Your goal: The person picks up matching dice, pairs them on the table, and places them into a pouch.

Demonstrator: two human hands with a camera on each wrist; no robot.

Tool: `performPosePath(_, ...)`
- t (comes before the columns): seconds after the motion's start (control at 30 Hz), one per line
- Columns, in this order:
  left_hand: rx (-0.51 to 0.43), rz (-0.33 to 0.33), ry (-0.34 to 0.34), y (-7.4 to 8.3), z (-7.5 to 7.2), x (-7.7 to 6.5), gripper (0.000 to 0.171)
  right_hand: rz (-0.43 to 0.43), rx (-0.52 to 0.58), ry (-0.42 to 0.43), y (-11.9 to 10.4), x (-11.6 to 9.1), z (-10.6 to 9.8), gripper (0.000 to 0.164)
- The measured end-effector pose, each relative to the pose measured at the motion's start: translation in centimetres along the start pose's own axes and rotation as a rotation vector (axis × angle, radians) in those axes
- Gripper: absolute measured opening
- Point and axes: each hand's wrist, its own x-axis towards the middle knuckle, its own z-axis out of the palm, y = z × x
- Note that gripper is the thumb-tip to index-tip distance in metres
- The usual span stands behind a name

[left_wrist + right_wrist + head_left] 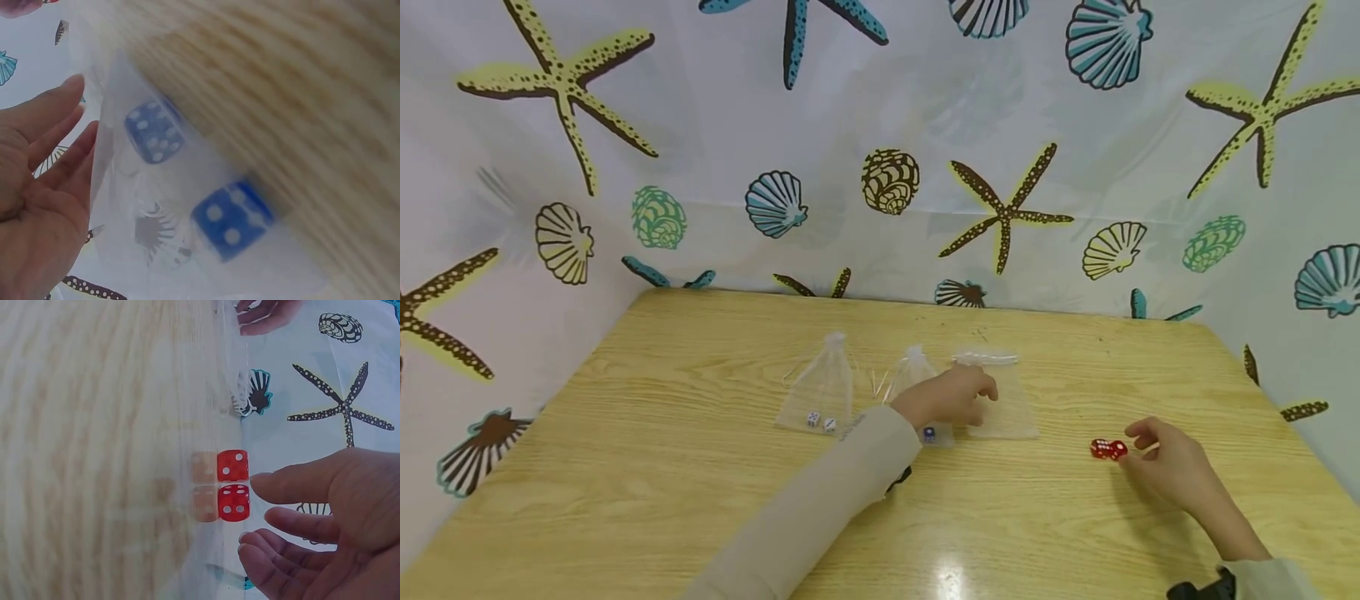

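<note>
Three sheer bags stand in a row on the wooden surface (pixel 1037 525). The first bag (pixel 823 383) holds two white dice (pixel 813 419); the middle bag (pixel 917 370), partly hidden by the left hand (pixel 949 395) and its pale sleeve (pixel 820 500), shows blue near its bottom edge. That hand reaches over the third bag (pixel 1013 404), though whether it touches is hard to tell. The right hand (pixel 1172 468) is just beside two red dice (pixel 1101 448). Behind hangs a white cloth (pixel 707 125) printed with starfish and shells.
</note>
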Motion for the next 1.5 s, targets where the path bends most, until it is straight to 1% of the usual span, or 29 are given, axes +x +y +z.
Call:
performPosePath(0.13,0.017,-0.028,-0.019,-0.2,0.8,0.3,0.035,0.014,0.008,-0.020,0.3,0.1,0.2,0.035)
performPosePath(0.23,0.049,-0.032,-0.017,-0.3,1.2,0.3,0.036,0.010,0.016,-0.023,0.6,0.1,0.4,0.032)
performPosePath(0.33,0.051,-0.035,-0.018,-0.3,1.4,0.3,0.039,0.009,0.024,-0.030,0.7,0.1,0.5,0.029)
performPosePath(0.57,0.044,-0.007,-0.028,-0.2,1.4,0.0,0.041,0.019,0.037,-0.028,1.2,0.3,0.7,0.028)
performPosePath(0.8,0.081,0.025,-0.053,0.0,1.3,-0.2,0.044,0.027,0.036,-0.026,1.4,0.4,1.0,0.028)
performPosePath(1.0,0.085,0.021,-0.066,-0.1,1.2,-0.3,0.046,0.033,0.031,-0.037,1.2,0.7,1.0,0.027)
performPosePath(1.17,0.065,0.022,-0.072,-0.3,1.2,-0.3,0.043,0.043,0.027,-0.042,1.1,0.9,1.1,0.028)
performPosePath(1.23,0.072,0.032,-0.077,-0.3,1.2,-0.4,0.042,0.039,0.023,-0.041,1.1,0.9,1.2,0.027)
performPosePath(1.4,0.156,0.068,-0.079,-0.1,1.2,-0.3,0.043,0.032,0.002,-0.013,1.0,0.7,1.2,0.025)
performPosePath(1.5,0.176,0.063,-0.075,-0.1,1.2,-0.1,0.043,0.032,-0.004,0.013,0.9,0.6,1.1,0.025)
